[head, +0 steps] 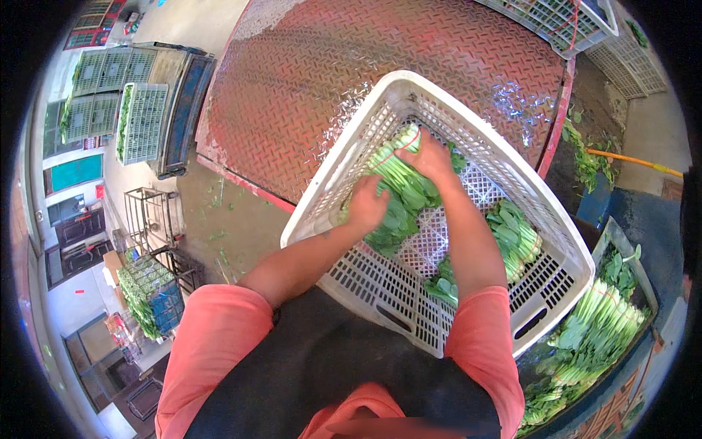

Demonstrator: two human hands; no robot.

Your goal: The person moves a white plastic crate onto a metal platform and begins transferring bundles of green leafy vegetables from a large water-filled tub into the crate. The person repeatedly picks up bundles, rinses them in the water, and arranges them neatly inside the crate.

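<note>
Before me is a large white plastic crate (548, 206) with perforated walls. My right hand (430, 159) grips the stem end of a bundle of leafy greens (403, 178) at the crate's far left part; a red band goes round the stems. My left hand (368, 203) rests against the left side of these greens, its fingers bent; whether it grips them I cannot tell. Another bundle of leafy greens (513, 236) lies along the right wall, stems toward that wall. Some loose-looking leaves (443, 282) show near the crate's near wall, partly hidden by my right forearm.
A red steel checker plate (307, 99) lies beyond the crate. A tub of banded greens (592, 329) stands at the right. A stack of crates (548, 22) is at the top right, near a yellow pole (636, 156). A cart with crates (184, 110) stands at the left.
</note>
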